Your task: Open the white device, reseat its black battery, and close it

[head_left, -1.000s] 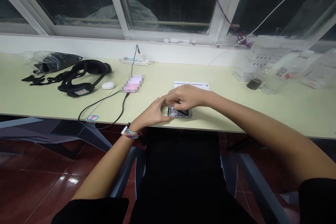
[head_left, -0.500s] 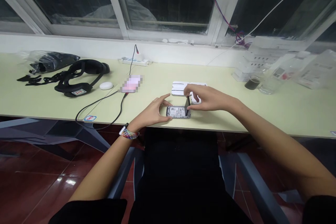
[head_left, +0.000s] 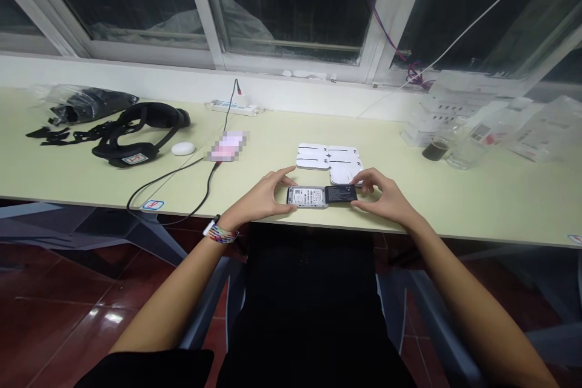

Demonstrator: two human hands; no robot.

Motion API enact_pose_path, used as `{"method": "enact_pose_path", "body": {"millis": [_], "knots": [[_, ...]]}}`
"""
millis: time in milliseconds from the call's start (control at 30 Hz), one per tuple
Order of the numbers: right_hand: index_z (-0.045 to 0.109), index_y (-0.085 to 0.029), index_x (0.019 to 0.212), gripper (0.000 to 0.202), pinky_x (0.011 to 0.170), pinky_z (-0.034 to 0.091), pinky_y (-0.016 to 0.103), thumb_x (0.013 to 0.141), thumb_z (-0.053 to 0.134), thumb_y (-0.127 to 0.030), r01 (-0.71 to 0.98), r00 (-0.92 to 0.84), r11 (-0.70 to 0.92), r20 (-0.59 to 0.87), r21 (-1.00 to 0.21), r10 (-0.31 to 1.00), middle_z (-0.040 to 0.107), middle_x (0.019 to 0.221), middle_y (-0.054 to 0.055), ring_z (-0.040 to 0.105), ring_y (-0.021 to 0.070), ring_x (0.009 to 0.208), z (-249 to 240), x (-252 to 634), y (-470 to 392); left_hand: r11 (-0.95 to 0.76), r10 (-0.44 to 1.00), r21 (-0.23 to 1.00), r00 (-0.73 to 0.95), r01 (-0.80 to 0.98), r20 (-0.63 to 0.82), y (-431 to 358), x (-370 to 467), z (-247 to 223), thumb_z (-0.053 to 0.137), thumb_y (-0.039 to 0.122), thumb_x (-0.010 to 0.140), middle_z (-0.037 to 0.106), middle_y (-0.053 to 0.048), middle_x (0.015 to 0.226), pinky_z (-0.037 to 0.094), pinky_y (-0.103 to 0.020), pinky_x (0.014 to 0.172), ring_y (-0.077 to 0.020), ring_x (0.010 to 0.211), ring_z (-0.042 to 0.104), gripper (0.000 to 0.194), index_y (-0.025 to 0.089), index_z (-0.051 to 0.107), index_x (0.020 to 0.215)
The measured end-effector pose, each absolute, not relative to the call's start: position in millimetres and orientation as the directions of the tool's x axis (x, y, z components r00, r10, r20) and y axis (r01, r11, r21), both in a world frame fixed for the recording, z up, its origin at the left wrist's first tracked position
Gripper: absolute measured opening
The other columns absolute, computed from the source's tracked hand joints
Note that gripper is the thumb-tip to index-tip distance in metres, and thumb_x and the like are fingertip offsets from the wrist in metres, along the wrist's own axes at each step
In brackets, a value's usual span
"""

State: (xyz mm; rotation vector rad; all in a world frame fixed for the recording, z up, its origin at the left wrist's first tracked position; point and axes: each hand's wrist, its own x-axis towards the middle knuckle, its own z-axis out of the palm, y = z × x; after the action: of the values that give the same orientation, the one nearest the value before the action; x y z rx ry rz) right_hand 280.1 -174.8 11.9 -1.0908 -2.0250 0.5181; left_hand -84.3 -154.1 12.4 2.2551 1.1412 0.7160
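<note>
My left hand (head_left: 267, 196) grips the left end of a small grey-framed electronic device (head_left: 308, 197), thumb on the near edge and fingers on the far edge. A white printed label with a square code shows in the device's uncovered bay. My right hand (head_left: 381, 197) holds a flat black battery (head_left: 341, 194) by its right end between thumb and fingers. The battery's left edge meets or overlaps the device's right end; I cannot tell which. Just behind them lie several white rounded panels (head_left: 313, 156) with dark line marks, one close to my right fingers.
On the left are a black headset (head_left: 140, 133), a white oval object (head_left: 183, 148) and a blurred-out phone (head_left: 228, 146) on a cable. A power strip (head_left: 234, 107) sits by the wall. At right stand a dark-filled cup (head_left: 435, 150), a clear bottle (head_left: 461, 151) and white boxes (head_left: 448, 103).
The battery was tilted upright at the device's right end; now it is lowered almost flat, pointing right. My right hand has moved down and right with it. My left hand stays on the device.
</note>
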Motion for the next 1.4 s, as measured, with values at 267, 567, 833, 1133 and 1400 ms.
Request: {"method": "enact_pose_path", "body": {"millis": [267, 567, 833, 1133, 1400], "knots": [[0.066, -0.03, 0.116, 0.037, 0.081, 0.053, 0.044, 0.084, 0.084, -0.037, 0.538, -0.357, 0.53, 0.392, -0.656, 0.848, 0.072, 0.107, 0.004, 0.062, 0.0237, 0.085, 6.5, 280.3, -174.1, -0.501, 0.842, 0.64, 0.5, 0.582, 0.204, -154.1, -84.4, 13.2, 0.084, 0.038, 0.085, 0.072, -0.005, 0.14, 0.04, -0.054, 0.126, -0.0331, 0.142, 0.057, 0.096, 0.033, 0.038, 0.169], [0.066, -0.029, 0.117, 0.036, 0.081, 0.055, 0.043, 0.085, 0.081, -0.037, 0.565, -0.35, 0.523, 0.388, -0.639, 0.852, 0.074, 0.11, 0.006, 0.063, 0.0233, 0.084, 7.2, 278.8, -174.8, -0.509, 0.838, 0.625, 0.506, 0.592, 0.203, -153.4, -84.5, 13.0, 0.084, 0.04, 0.086, 0.073, -0.004, 0.141, 0.04, -0.054, 0.126, -0.0331, 0.143, 0.056, 0.094, 0.033, 0.039, 0.168], [0.066, -0.029, 0.118, 0.038, 0.081, 0.056, 0.045, 0.085, 0.08, -0.041, 0.576, -0.352, 0.522, 0.386, -0.629, 0.853, 0.075, 0.109, 0.006, 0.065, 0.0247, 0.084, 8.7, 277.0, -175.1, -0.516, 0.835, 0.625, 0.509, 0.586, 0.212, -153.0, -84.7, 12.0, 0.085, 0.039, 0.086, 0.073, -0.004, 0.141, 0.04, -0.056, 0.126, -0.0346, 0.143, 0.056, 0.095, 0.034, 0.039, 0.169], [0.066, -0.029, 0.118, 0.039, 0.082, 0.056, 0.045, 0.085, 0.082, -0.039, 0.573, -0.353, 0.517, 0.378, -0.636, 0.856, 0.075, 0.108, 0.006, 0.064, 0.025, 0.086, 8.1, 278.2, -175.3, -0.51, 0.837, 0.628, 0.507, 0.587, 0.206, -154.0, -83.9, 13.7, 0.085, 0.04, 0.086, 0.073, -0.005, 0.142, 0.039, -0.056, 0.126, -0.0351, 0.144, 0.055, 0.094, 0.034, 0.04, 0.168], [0.066, -0.03, 0.12, 0.04, 0.082, 0.057, 0.046, 0.084, 0.081, -0.04, 0.572, -0.348, 0.515, 0.38, -0.638, 0.857, 0.075, 0.108, 0.006, 0.066, 0.0256, 0.086, 9.0, 277.3, -175.9, -0.521, 0.831, 0.621, 0.514, 0.585, 0.213, -154.8, -83.0, 15.2, 0.084, 0.04, 0.087, 0.073, -0.005, 0.14, 0.04, -0.055, 0.126, -0.0341, 0.143, 0.056, 0.091, 0.033, 0.041, 0.167]]}}
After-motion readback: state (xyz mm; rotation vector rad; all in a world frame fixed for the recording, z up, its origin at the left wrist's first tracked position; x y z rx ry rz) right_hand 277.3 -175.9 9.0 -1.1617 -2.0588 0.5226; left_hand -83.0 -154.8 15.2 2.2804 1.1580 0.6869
